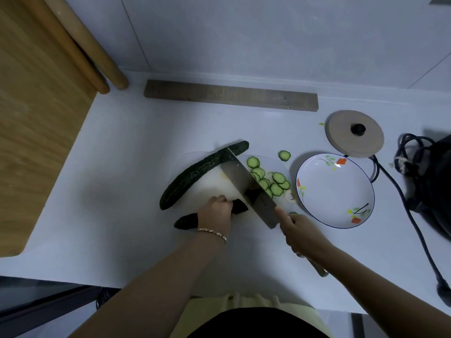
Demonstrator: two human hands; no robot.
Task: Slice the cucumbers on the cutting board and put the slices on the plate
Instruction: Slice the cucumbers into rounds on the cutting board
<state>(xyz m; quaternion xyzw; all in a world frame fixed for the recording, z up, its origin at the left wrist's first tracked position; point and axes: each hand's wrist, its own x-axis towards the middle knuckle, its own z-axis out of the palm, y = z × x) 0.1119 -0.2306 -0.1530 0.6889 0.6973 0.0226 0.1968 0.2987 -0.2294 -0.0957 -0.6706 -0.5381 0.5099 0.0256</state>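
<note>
My left hand (214, 213) curls around the short cucumber (186, 220) at the cutting board's (210, 184) 6 o'clock edge. My right hand (301, 234) clenches the handle of the cleaver (246, 181), whose blade crosses the board. A whole cucumber (202, 172) lies at 10 o'clock. Slices (275, 184) pile at 3 o'clock, just beside the plate (334, 191); a stray slice (284, 155) sits off-board. A round lid (341, 135) and a cord (394, 186) crowd the plate's 1 o'clock side.

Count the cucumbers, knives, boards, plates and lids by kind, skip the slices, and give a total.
Cucumbers: 2, a whole cucumber and a part-cut cucumber gripped by the left hand
Knives: 1, the knife in the right hand
Boards: 1, the cutting board
Plates: 1, the plate
Lids: 1, the round lid
Total: 6
</note>
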